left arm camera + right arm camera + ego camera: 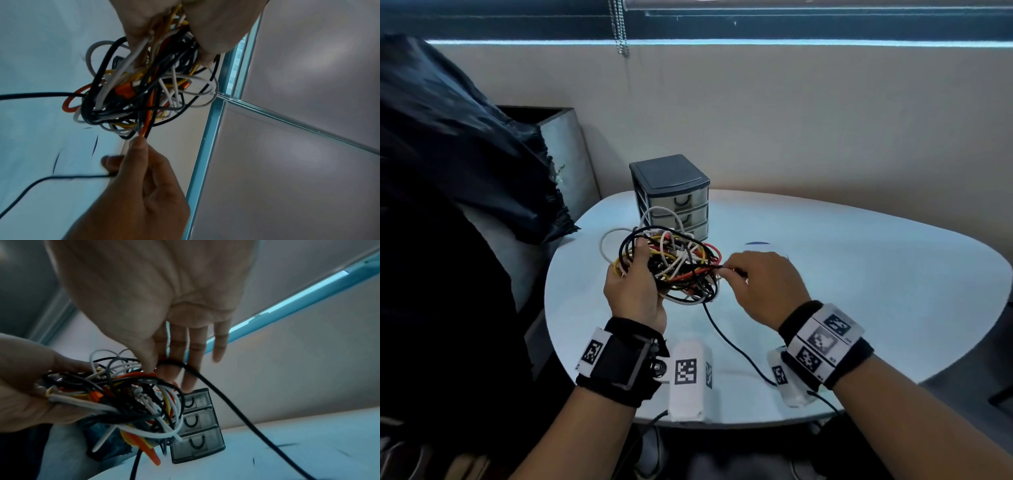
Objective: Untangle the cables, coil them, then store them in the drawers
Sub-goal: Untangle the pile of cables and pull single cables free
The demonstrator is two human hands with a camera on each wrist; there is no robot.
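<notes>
A tangled bundle of black, white, yellow and orange cables (674,267) (135,91) (131,399) is lifted just above the white table (859,267). My left hand (635,291) grips the bundle's left side, fingers curled round several strands. My right hand (753,284) (139,162) pinches a black cable (170,363) at the bundle's right edge; that black cable (726,339) trails down across the table toward me. A small grey drawer unit (671,195) (195,423) with three closed drawers stands just behind the bundle.
A dark bag (455,144) and a grey box (565,150) sit to the left of the table. A beige wall rises behind, with a bead chain (619,27) hanging from the window. The table's front edge is near my wrists.
</notes>
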